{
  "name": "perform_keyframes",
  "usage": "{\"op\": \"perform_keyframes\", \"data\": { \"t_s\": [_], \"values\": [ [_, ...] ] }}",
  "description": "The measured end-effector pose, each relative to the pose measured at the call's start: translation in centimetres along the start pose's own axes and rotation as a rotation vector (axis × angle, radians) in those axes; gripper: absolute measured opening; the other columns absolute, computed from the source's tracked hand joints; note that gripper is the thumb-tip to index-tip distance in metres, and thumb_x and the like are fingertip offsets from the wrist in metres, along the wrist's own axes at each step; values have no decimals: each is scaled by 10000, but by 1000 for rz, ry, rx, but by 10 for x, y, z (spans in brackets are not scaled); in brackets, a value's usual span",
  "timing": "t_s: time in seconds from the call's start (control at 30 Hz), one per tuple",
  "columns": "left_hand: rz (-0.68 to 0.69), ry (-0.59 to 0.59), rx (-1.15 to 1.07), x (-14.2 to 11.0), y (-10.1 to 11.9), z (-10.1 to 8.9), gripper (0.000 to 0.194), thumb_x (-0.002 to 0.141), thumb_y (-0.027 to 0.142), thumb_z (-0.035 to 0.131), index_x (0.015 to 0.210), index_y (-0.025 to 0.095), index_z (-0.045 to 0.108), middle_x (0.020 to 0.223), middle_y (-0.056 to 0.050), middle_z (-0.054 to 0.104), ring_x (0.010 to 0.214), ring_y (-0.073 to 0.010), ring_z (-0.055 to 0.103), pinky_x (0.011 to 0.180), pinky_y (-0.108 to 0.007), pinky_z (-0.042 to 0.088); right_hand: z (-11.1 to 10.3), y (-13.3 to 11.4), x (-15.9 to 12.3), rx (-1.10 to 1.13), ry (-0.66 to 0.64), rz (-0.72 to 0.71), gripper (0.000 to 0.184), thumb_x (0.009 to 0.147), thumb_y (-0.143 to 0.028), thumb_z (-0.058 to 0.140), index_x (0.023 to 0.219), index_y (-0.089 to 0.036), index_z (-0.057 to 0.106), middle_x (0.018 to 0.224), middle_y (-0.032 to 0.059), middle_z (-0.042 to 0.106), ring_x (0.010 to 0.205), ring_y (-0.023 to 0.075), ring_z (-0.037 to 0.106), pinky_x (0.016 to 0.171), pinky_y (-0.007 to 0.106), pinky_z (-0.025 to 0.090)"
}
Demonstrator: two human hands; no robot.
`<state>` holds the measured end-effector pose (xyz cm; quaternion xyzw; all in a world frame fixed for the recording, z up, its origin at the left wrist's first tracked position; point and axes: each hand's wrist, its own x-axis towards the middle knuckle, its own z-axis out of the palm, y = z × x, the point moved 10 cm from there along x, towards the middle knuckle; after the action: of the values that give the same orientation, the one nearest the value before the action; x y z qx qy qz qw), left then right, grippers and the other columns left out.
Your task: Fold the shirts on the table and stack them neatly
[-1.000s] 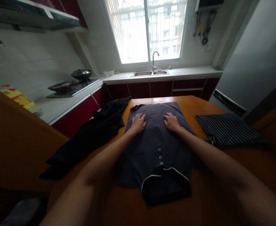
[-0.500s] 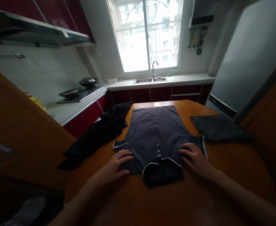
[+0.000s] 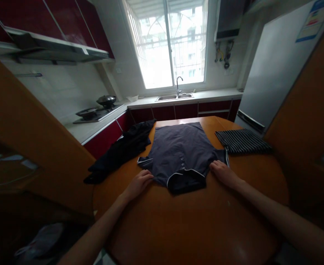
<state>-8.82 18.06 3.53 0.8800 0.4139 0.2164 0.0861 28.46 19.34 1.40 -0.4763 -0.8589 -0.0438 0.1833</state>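
Note:
A dark grey polo shirt (image 3: 175, 145) with white piping lies spread flat, its collar (image 3: 186, 182) toward me and its buttons facing up. At the shirt's left shoulder edge, my left hand (image 3: 138, 183) is closed, fingertips pinching the cloth. My right hand (image 3: 224, 173) grips the opposite shoulder edge beside the right sleeve, its fingers curled together. Both short sleeves stick out sideways, just beyond the hands.
The shirt rests on a round-edged wooden table (image 3: 189, 221). Dark clothing (image 3: 123, 147) is heaped along the left edge; a folded striped garment (image 3: 243, 141) lies at the right. Beyond are a sink (image 3: 175, 97), a stove with pans (image 3: 95, 114) and a fridge (image 3: 275, 62).
My fingers, spread flat on the shirt before, have closed on its shoulder edges. The view has tilted and drawn back a little, showing more of the table's near side.

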Motion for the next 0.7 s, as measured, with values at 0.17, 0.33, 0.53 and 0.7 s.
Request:
{"op": "perform_keyframes", "data": {
  "t_s": [0.17, 0.33, 0.53, 0.7],
  "values": [
    [-64, 65, -29, -18, -10, -6, 279, 1023, 381, 488, 1024, 254, 736, 1064, -66, 676, 997, -207, 642, 901, -361, 548, -9, 26, -20, -139, -27, 92, 284, 905, -24, 471, 1058, -157, 671, 1049, 133, 660, 974, 272, 599, 834, 361, 443],
    [-108, 112, -58, -23, -16, -10, 280, 1008, 396, 499, 975, 250, 736, 1045, -62, 679, 981, -210, 650, 897, -363, 551, -15, 58, -36, -190, -77, 184, 340, 861, 28, 418, 972, -139, 692, 1008, 152, 662, 929, 266, 604, 833, 359, 444],
    [-137, 156, -58, -41, -14, -21, 274, 998, 397, 485, 956, 274, 727, 1004, -53, 677, 960, -215, 657, 871, -357, 567, -31, 67, -66, -104, -32, 120, 310, 876, -12, 442, 948, -158, 706, 1040, 151, 666, 964, 264, 595, 845, 361, 446],
    [-70, 39, 26, -59, 21, -24, 229, 979, 316, 529, 1091, 287, 726, 1133, -74, 672, 1080, -241, 632, 977, -408, 529, -60, 53, -92, -112, 39, 141, 280, 865, -73, 510, 990, -201, 726, 1106, 149, 675, 1056, 312, 583, 918, 452, 425]
  ]
}}
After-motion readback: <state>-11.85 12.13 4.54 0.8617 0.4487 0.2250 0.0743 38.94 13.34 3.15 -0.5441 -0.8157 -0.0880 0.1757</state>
